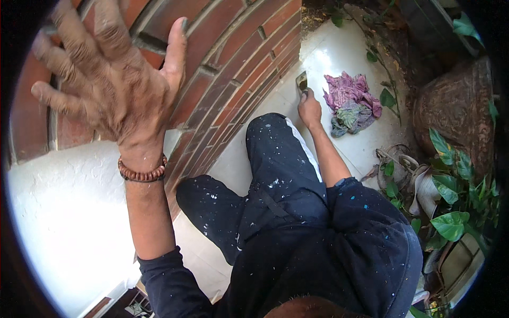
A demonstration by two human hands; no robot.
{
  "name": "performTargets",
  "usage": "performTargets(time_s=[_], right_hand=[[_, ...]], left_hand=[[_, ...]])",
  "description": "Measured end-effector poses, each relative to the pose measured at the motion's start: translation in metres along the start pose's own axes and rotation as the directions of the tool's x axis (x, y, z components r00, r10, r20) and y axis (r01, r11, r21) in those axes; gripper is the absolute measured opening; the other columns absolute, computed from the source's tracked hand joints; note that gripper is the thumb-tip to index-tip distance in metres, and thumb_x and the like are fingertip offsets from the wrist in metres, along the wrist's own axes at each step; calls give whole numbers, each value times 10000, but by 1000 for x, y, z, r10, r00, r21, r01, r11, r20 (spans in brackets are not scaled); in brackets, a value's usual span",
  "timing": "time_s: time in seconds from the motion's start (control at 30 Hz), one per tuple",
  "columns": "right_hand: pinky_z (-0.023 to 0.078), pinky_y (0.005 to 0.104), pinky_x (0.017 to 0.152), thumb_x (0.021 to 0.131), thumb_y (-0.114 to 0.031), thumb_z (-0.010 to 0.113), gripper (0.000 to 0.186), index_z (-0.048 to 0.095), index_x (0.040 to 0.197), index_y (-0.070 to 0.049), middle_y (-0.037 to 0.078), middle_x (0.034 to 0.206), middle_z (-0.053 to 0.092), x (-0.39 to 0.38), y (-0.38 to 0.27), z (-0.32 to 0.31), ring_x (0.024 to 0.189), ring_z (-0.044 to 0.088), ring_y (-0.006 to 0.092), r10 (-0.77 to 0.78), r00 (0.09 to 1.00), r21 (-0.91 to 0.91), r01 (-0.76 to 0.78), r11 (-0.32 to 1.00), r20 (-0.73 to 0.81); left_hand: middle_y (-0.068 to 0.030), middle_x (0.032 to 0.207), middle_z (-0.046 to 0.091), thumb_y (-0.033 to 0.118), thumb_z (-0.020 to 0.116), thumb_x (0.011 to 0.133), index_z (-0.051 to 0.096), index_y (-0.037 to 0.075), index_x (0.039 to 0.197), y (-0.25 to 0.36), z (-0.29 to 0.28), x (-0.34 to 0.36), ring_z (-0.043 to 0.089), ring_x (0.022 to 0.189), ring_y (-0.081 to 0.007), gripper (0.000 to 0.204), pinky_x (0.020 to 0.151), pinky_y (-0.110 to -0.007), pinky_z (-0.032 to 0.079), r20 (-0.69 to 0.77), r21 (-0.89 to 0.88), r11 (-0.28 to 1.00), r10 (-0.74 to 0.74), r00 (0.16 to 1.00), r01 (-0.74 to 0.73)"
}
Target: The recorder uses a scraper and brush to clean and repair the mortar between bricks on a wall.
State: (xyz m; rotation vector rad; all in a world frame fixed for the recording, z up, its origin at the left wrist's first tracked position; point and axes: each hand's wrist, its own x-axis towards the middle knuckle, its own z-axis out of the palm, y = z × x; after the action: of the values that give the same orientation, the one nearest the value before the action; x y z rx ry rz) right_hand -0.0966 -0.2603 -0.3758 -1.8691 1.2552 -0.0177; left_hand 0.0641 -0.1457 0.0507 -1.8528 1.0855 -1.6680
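Note:
My left hand [119, 79] is raised with fingers spread, in front of or against the red brick wall [222, 50]; I cannot tell whether the palm touches. A bracelet of brown beads [142, 169] circles that wrist. Low beside my bent knee, my right hand [309, 110] is closed around a small tool with a flat, shiny, dark end [301, 82], most of it hidden by the fingers. Just right of that hand, a crumpled purple cloth [350, 93] lies on the pale floor, with a grey-green rag [351, 117] bunched against it.
A large brown textured pot [456, 111] stands at the right. Leafy green plants [450, 225] and a trailing stem [389, 79] edge the pale tiled floor [318, 53]. White wall [69, 222] lies below the bricks at left. My paint-spattered dark trousers [281, 159] fill the middle.

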Motion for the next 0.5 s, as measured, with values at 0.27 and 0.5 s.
performTargets(time_s=[0.27,0.5], right_hand=[[315,241,395,998,-144,531,498,475,1490,-94,52,797,618,-61,-73,-66,472,436,70,-91,954,582,-96,808,285],[327,233,431,999,-162,544,463,474,1455,-119,-7,797,526,-95,-97,-49,546,453,80,-189,925,581,-40,813,329]], left_hand=[[-129,1678,251,457,792,750,380,178,1553,-13,-25,0,158,1567,-358,945,1255,-579,43,144,-323,925,-162,976,201],[-145,1680,249,447,837,700,388,151,1540,2,-7,0,189,1563,-364,997,1260,-585,75,-19,-383,913,-156,988,137]])
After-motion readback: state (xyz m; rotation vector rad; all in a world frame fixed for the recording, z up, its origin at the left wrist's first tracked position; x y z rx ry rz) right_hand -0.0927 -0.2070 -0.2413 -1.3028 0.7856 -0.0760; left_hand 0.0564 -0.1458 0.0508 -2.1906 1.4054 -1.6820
